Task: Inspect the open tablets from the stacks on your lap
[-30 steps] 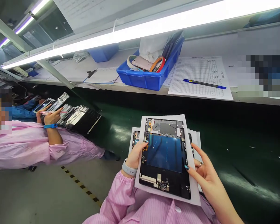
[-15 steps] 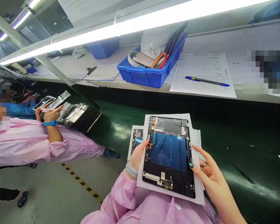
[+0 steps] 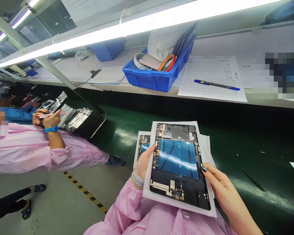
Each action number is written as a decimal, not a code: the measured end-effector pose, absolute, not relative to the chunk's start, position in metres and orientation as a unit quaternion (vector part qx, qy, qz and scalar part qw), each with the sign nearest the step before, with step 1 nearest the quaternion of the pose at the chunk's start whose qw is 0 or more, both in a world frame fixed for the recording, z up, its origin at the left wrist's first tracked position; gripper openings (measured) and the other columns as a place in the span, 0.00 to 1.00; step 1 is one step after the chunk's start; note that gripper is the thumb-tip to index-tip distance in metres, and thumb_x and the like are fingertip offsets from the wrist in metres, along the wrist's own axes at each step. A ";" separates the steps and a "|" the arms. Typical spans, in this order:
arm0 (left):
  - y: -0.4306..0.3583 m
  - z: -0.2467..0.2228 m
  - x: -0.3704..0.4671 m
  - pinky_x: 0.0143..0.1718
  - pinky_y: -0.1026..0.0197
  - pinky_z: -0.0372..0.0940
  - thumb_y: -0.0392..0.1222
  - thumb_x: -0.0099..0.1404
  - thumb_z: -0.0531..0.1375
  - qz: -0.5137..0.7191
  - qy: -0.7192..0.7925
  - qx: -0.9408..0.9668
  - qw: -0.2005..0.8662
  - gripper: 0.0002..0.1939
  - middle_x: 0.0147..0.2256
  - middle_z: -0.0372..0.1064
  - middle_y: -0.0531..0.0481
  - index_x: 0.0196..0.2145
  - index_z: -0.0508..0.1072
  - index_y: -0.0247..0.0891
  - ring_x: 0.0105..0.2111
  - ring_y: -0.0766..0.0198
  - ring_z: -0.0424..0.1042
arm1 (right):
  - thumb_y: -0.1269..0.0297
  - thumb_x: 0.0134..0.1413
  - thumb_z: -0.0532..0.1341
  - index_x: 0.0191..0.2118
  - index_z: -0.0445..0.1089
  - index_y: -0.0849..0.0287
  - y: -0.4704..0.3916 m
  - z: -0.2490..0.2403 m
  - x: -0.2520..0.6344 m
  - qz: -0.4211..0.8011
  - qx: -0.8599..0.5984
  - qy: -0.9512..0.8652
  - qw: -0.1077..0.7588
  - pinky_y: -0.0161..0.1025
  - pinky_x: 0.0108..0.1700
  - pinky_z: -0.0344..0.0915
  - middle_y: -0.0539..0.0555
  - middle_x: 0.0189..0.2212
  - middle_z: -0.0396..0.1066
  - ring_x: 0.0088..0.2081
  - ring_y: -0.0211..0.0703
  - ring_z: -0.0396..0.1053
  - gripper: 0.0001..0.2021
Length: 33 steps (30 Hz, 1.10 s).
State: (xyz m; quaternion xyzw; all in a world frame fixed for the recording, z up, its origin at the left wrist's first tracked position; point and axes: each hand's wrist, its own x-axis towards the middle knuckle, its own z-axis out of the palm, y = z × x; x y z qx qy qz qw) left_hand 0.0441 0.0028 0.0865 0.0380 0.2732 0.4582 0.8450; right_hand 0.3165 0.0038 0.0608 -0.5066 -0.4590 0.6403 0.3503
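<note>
An opened tablet [image 3: 177,160] with a blue battery, connectors and a small circuit board lies on a white sheet [image 3: 149,192], tilted towards me. My left hand [image 3: 143,161] grips its left edge, thumb on top near the upper corner. On the right edge rests the thumb of my right hand [image 3: 218,181], its other fingers partly hidden beneath the tablet. Behind to the left, a second opened tablet [image 3: 144,143] shows in part, and more white sheets [image 3: 207,143] stick out on the right.
A blue bin [image 3: 152,80] with tape rolls stands on the shelf beside a printed form [image 3: 210,73] bearing a blue pen [image 3: 217,85]. At left, a person in pink [image 3: 55,120] handles stacked tablet parts [image 3: 84,120] on the green bench [image 3: 122,127].
The tablet's lower end has shifted slightly right and its battery now catches glare. My right hand's fingers have moved down and drawn in at the edge. The person's hands shifted slightly left.
</note>
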 end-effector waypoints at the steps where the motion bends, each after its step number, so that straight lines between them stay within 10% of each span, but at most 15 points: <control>1: 0.003 0.087 0.044 0.59 0.43 0.64 0.54 0.69 0.56 0.455 0.267 0.036 0.849 0.27 0.46 0.78 0.36 0.55 0.74 0.30 0.51 0.43 0.76 | 0.48 0.61 0.65 0.46 0.80 0.50 0.003 0.059 0.317 0.645 -0.507 -0.450 0.353 0.36 0.49 0.69 0.51 0.42 0.78 0.45 0.50 0.73 0.15; 33: 0.002 0.088 0.044 0.62 0.45 0.61 0.55 0.72 0.54 0.464 0.214 0.040 0.859 0.26 0.46 0.79 0.37 0.54 0.76 0.32 0.54 0.45 0.75 | 0.51 0.55 0.71 0.45 0.77 0.48 0.002 0.061 0.325 0.619 -0.522 -0.434 0.396 0.28 0.42 0.70 0.50 0.40 0.77 0.40 0.44 0.73 0.14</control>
